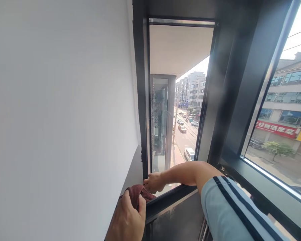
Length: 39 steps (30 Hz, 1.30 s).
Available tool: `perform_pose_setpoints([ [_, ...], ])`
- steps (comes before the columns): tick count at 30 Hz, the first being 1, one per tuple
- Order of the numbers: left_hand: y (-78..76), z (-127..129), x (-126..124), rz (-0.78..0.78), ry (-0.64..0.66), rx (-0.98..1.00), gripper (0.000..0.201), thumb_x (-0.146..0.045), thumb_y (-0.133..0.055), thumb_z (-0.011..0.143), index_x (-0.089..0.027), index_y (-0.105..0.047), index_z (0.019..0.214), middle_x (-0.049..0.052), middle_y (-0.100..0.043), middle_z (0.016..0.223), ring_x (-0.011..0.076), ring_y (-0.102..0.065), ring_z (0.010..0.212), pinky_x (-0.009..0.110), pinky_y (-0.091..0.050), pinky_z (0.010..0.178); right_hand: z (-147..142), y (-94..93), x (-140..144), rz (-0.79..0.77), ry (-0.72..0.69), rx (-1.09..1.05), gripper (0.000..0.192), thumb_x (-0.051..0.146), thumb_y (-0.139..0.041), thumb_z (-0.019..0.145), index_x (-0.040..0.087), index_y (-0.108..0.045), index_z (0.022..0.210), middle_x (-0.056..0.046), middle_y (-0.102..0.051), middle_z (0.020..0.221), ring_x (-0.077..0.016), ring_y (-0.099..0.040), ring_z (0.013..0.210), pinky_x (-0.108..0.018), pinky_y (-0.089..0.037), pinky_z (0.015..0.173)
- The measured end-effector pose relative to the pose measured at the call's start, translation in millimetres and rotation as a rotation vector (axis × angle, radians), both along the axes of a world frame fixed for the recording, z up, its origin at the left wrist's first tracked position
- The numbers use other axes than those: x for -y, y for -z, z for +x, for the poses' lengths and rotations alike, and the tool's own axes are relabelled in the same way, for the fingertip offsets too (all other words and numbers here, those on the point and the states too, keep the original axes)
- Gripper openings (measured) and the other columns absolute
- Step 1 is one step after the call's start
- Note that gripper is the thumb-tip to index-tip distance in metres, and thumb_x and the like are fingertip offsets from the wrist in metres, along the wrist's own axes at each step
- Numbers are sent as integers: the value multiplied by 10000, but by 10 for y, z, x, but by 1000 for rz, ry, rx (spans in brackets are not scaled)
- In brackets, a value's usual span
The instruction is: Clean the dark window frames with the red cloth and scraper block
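My left hand (pixel 127 219) is at the bottom of the view, shut on a dark red cloth (pixel 137 194) that it presses against the lower corner of a black window frame (pixel 141 100). My right hand (pixel 153 182) reaches across from the right, its fingers touching the frame's bottom corner just above the cloth. My right arm wears a light blue sleeve with dark stripes (pixel 230 207). What the right fingers grip, if anything, is hidden by the cloth and frame.
A white wall (pixel 60 110) fills the left side. The narrow side window looks onto a street with cars far below. A larger glass pane (pixel 278 134) with a dark sill (pixel 266 187) runs on the right. The lower frame rail (pixel 170 201) slopes beneath my arm.
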<state>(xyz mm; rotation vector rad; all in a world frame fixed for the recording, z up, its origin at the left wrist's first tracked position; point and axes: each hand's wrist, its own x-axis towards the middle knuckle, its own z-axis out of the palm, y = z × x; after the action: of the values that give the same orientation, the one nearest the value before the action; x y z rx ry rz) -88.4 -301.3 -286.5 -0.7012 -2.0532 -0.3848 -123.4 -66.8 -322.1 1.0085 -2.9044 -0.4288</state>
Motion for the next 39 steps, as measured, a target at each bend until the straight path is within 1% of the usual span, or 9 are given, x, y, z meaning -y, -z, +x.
perform_pose_setpoints([
  [5,-14,7,-12,26,16,-38,354,-361,-447,895,-58,-615,970,81,-685,721,197,-632,604,310,-415,593,14,-752,-190,244,-117,-32,301,221,-615,738,238,-630,1038,-70,-598,1117,-257,-430,1024,-326,-386,618],
  [8,-11,6,-7,32,15,-11,369,-372,-442,896,-58,-617,981,85,-689,727,199,-633,603,312,-416,588,14,-954,-261,268,-129,-115,349,255,-548,789,215,-607,1131,-87,-576,1181,-265,-410,1033,-339,-375,633],
  [15,-21,11,-5,26,0,-49,362,-373,-447,895,-61,-607,985,75,-672,693,198,-625,586,309,-412,586,-97,19,-126,379,-183,101,213,218,-654,739,293,-647,939,-4,-596,1124,-213,-462,1033,-270,-357,562],
  [17,-12,10,-7,21,7,-42,347,-365,-451,894,-66,-604,985,71,-673,705,194,-631,603,304,-412,595,-93,83,-119,383,-173,100,195,230,-671,723,291,-648,907,-4,-603,1099,-214,-469,1021,-264,-354,556],
  [19,13,7,-4,13,10,-18,347,-368,-448,895,-73,-600,995,69,-677,725,195,-638,632,302,-410,604,-50,-131,-168,354,-133,32,232,251,-637,749,279,-645,980,-33,-592,1130,-234,-451,1034,-284,-371,593],
  [24,86,2,5,19,1,60,374,-399,-421,903,-85,-591,1014,65,-676,716,194,-633,625,301,-405,612,102,-1253,-349,355,-76,-127,405,253,-579,786,248,-601,1190,-69,-549,1239,-256,-401,1067,-319,-373,660],
  [27,91,-2,-3,18,3,103,391,-412,-411,903,-85,-591,1020,68,-674,705,195,-631,616,305,-412,624,171,-1540,-365,335,-31,-188,447,271,-576,776,226,-590,1220,-81,-549,1224,-257,-398,1036,-320,-360,650],
  [35,135,-54,-10,7,-21,177,427,-434,-377,912,-95,-603,1040,91,-700,770,214,-648,659,328,-415,658,178,-525,-74,193,77,-64,374,230,-685,679,225,-659,1052,-72,-607,1123,-249,-445,1025,-291,-386,623],
  [39,23,-36,-11,-40,-32,415,468,-429,-331,917,-91,-586,1118,121,-718,852,252,-672,756,368,-434,759,202,-887,36,-71,326,58,347,299,-747,586,252,-708,928,-34,-646,998,-235,-509,976,-284,-402,707],
])
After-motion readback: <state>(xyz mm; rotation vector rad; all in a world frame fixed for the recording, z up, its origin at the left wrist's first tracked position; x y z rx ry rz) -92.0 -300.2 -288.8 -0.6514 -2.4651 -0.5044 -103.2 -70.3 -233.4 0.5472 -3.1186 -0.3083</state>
